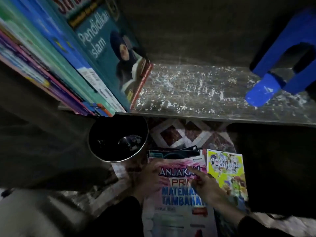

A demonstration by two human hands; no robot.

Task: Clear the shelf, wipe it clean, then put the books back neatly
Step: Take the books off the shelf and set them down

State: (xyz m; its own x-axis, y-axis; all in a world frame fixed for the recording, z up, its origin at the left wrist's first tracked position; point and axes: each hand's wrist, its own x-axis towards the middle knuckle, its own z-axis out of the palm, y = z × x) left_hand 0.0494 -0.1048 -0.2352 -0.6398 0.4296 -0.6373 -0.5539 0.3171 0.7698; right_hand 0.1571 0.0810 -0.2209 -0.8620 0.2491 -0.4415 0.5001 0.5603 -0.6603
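The shelf board [196, 93] is dark, worn and speckled white, bare on its right part. Several books lean at its left end, the outermost a teal book [109, 53] titled "Pendidikan Islam". On the floor below lies a pile of books topped by a pink and white maths workbook [179, 199], with a yellow-green book [227, 171] beside it. My left hand [150, 177] rests on the workbook's left edge, fingers curled over it. My right hand [206, 183] lies on the cover with the forefinger stretched out.
A blue plastic stool [282, 65] lies tipped on the shelf's right end. A round dark metal bowl [118, 139] stands on the floor by the pile. A patterned mat [177, 134] covers the floor under the shelf.
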